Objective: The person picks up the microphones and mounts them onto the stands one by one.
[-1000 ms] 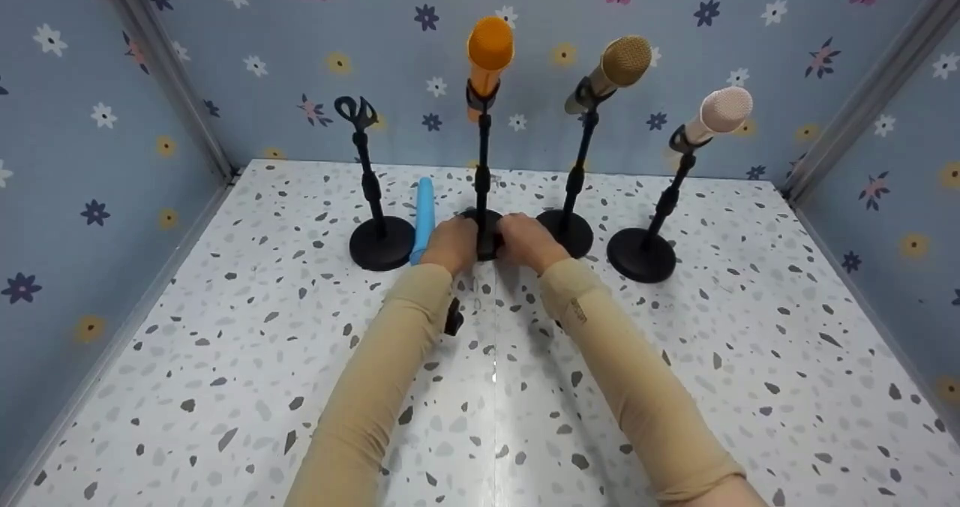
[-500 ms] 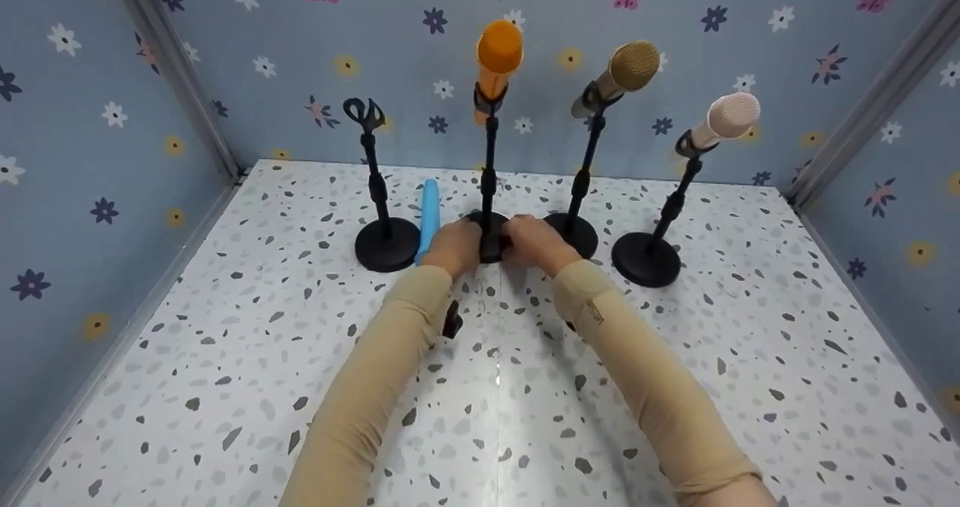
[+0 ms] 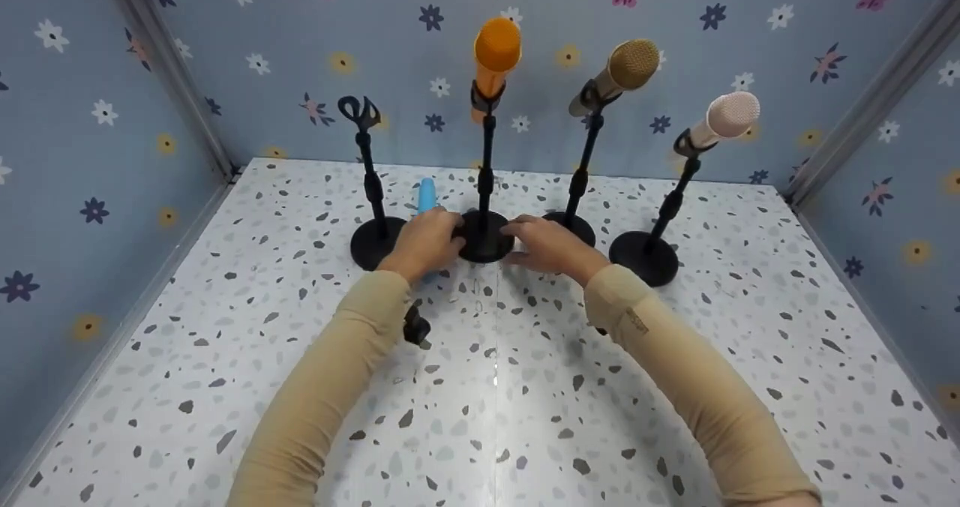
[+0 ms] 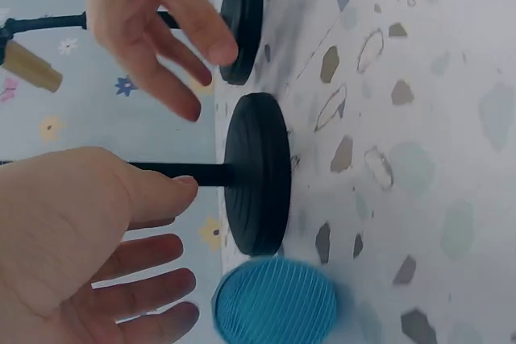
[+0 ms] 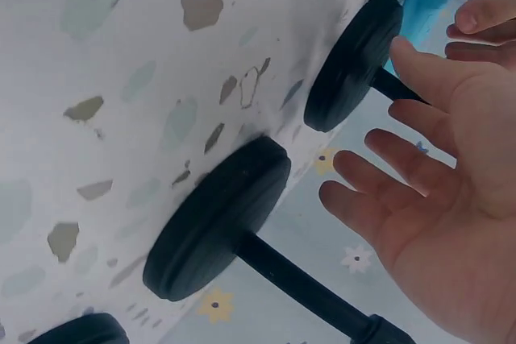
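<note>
My left hand (image 3: 424,243) and right hand (image 3: 553,246) stand on either side of the round black base (image 3: 485,238) of a microphone stand. That stand bears an orange microphone (image 3: 497,46) in its clip. In the left wrist view the left hand (image 4: 72,223) has loose, spread fingers beside the stand's pole (image 4: 201,173) and holds nothing. The right wrist view shows the right hand (image 5: 451,175) with its fingers extended, near the same base (image 5: 355,62). A blue microphone (image 3: 427,194) lies on the table, partly hidden behind the left hand.
On the left stands a microphone stand (image 3: 373,184) with a bare clip. To the right are stands with a gold microphone (image 3: 632,64) and a pale pink one (image 3: 731,115). Flower-patterned panels (image 3: 397,64) enclose the speckled table (image 3: 495,417) at the back and sides.
Both hands have let go of the orange microphone's stand base and moved apart, the left hand leftward and the right hand rightward. The stand remains upright.
</note>
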